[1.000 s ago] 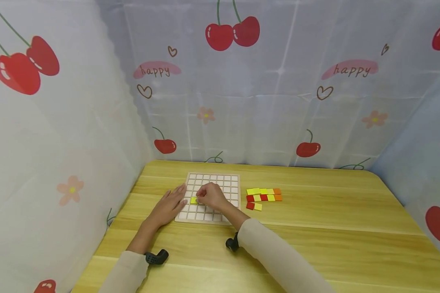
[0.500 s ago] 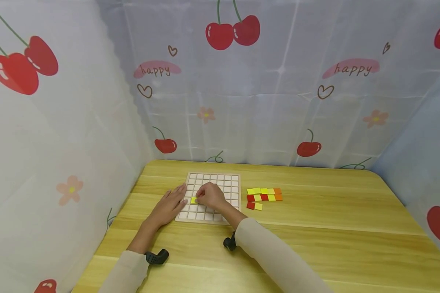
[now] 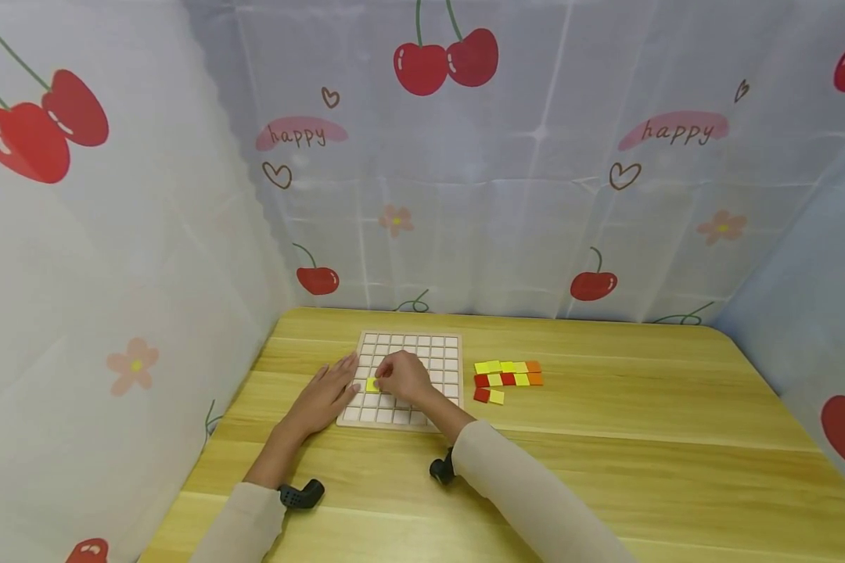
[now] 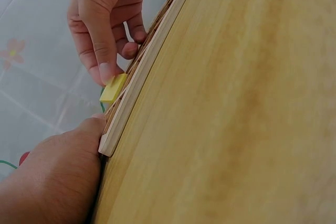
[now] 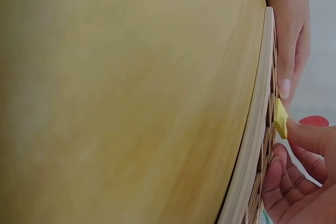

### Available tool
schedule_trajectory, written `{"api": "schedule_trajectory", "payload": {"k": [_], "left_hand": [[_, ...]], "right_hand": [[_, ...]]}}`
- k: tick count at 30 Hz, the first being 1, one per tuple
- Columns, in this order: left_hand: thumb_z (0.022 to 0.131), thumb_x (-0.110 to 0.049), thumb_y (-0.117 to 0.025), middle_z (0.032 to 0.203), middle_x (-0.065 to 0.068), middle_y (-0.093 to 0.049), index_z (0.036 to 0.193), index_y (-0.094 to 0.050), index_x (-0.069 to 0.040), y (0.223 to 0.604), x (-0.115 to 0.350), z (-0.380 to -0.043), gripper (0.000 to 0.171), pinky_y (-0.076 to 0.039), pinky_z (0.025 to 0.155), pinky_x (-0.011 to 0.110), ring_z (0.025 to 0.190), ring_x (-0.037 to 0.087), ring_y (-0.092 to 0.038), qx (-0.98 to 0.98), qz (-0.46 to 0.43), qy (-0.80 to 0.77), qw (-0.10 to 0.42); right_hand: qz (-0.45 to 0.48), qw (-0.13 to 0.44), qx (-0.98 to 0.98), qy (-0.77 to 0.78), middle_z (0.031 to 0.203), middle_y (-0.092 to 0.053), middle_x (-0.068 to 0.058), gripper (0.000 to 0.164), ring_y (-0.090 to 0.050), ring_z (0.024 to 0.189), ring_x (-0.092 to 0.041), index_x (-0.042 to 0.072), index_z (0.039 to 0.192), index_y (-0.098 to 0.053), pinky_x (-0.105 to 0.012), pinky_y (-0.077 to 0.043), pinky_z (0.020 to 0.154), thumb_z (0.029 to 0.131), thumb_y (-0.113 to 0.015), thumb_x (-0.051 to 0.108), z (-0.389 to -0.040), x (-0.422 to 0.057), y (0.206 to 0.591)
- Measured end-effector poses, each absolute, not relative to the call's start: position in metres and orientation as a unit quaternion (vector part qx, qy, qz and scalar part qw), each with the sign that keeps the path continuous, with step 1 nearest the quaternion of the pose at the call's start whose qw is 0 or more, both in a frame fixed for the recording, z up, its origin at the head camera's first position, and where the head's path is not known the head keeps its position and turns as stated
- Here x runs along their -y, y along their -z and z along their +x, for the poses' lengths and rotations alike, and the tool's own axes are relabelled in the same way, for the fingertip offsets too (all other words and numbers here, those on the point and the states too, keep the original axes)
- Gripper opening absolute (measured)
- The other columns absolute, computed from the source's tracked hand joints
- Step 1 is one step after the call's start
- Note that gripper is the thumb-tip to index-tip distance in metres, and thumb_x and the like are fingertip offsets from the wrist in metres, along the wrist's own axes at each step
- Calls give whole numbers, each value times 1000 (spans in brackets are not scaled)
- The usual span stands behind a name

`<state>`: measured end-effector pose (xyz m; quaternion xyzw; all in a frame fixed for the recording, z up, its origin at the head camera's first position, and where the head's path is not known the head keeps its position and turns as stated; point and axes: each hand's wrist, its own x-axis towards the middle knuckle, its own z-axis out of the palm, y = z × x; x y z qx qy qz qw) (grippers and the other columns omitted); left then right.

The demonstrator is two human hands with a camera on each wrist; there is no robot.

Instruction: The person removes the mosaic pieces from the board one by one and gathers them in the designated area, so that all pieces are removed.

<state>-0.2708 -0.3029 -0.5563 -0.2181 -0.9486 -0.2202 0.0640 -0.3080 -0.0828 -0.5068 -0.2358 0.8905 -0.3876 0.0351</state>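
Note:
A wooden grid board (image 3: 394, 426) with white square cells lies on the table. My right hand (image 3: 406, 378) pinches a yellow square tile (image 3: 372, 385) between thumb and fingers, over the board's left part. In the left wrist view the yellow tile (image 4: 113, 88) tilts, one edge down at the grid. The right wrist view shows the same tile (image 5: 281, 119) at the thumb tip. My left hand (image 3: 327, 395) lies flat with fingers extended, resting along the board's left edge, its thumb close to the tile.
Right of the board, several loose square tiles (image 3: 508, 380) in yellow, red, cream and orange lie in rows on the wooden table (image 3: 641, 399). A cherry-print curtain (image 3: 465, 195) stands behind and at both sides.
Both hands stay almost in place. The right forearm has shifted slightly to the left, while the right fingers keep hold of the yellow tile at the same part of the board.

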Motion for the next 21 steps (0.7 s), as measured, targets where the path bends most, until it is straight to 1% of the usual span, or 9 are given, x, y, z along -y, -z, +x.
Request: {"api": "schedule_trajectory", "payload": {"k": [7, 15, 21], "left_hand": [[110, -39, -41, 166, 9, -25, 159, -29, -5, 555, 303, -271, 61, -15, 122, 58, 153, 28, -23, 952, -212, 216, 54], [110, -39, -41, 166, 10, -27, 159, -30, -4, 556, 303, -271, 61, -16, 121, 60, 153, 30, -25, 950, -214, 218, 61], [110, -39, -41, 166, 10, -26, 159, -30, -5, 555, 304, -271, 60, -16, 121, 59, 153, 29, -24, 950, -214, 219, 59]], "right_hand": [[-238, 21, -882, 406, 74, -69, 4, 7, -59, 67, -7, 8, 81, -77, -23, -49, 60, 87, -80, 8, -307, 83, 507], [-241, 24, -870, 429, 71, -71, 1, 8, -61, 57, -5, 6, 80, -77, -20, -50, 55, 87, -78, 3, -308, 85, 509], [-246, 31, -863, 440, 74, -71, 0, 6, -62, 61, -5, 4, 83, -77, -20, -53, 57, 87, -78, 1, -308, 85, 510]]}}
